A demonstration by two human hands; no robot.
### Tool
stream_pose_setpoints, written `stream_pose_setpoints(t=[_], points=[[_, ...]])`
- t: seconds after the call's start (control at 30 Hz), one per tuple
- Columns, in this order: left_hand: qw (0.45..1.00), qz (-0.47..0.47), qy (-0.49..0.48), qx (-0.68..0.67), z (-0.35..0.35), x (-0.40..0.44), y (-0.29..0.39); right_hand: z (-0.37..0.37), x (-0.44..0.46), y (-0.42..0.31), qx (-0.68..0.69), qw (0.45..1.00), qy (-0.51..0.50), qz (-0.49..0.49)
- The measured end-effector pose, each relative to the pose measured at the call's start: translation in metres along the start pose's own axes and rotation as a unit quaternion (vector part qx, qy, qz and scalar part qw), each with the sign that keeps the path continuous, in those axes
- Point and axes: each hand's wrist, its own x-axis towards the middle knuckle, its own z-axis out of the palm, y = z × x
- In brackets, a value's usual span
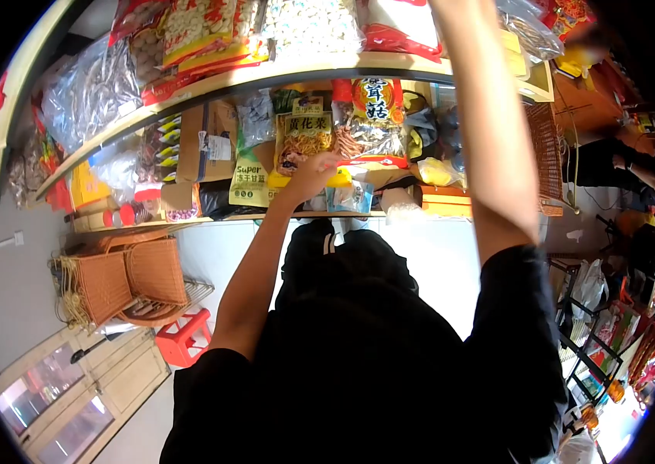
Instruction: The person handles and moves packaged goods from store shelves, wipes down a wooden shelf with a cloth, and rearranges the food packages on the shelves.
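My left hand (313,175) is on the lower front of a yellow-and-black bag of dried daylily flowers (306,133), its fingers curled at the bag's lower right side. Part of the bag is hidden behind the hand. Just right of it stands a red-and-clear bag of dried mushrooms (374,124). A pale green "Super" pouch (249,182) leans to its left, and a small light-blue packet (351,196) lies below the hand. My right forearm (494,116) stretches up past the upper shelf, and the right hand is beyond the top of the view.
The upper shelf edge (296,68) crosses above the lower shelf and carries several bags of dried goods. A cardboard box (208,139) stands on the lower shelf. Wicker chairs (130,278) and a red stool (183,339) are at left. Another person's arm (647,170) shows at far right.
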Motion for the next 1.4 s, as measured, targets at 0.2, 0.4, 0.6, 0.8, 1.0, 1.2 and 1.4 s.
stream_pose_setpoints(t=[0.2, 0.4, 0.6, 0.8, 1.0, 1.2, 1.4], points=[[0.986, -0.138, 0.069, -0.065, -0.004, 0.004, -0.047, -0.07, -0.193, 0.032, 0.074, 0.958, 0.051, 0.273], [0.967, -0.225, 0.097, -0.066, 0.005, 0.023, -0.053, -0.075, -0.364, 0.116, -0.1, 0.816, -0.146, 0.55], [0.943, -0.316, 0.078, -0.066, 0.013, 0.047, -0.038, -0.076, -0.417, 0.209, -0.114, 0.64, -0.147, 0.745], [0.921, -0.347, 0.046, -0.174, 0.011, 0.062, -0.033, -0.074, -0.443, 0.241, -0.064, 0.577, -0.077, 0.81], [0.924, -0.336, 0.036, -0.177, -0.001, 0.087, -0.058, -0.089, -0.431, 0.211, 0.05, 0.56, -0.065, 0.824], [0.931, -0.328, 0.034, -0.16, -0.002, 0.109, -0.079, -0.103, -0.399, 0.187, 0.174, 0.578, -0.111, 0.79], [0.944, -0.26, 0.085, 0.182, -0.019, 0.12, -0.059, -0.103, -0.342, 0.16, 0.105, 0.594, -0.25, 0.757]])
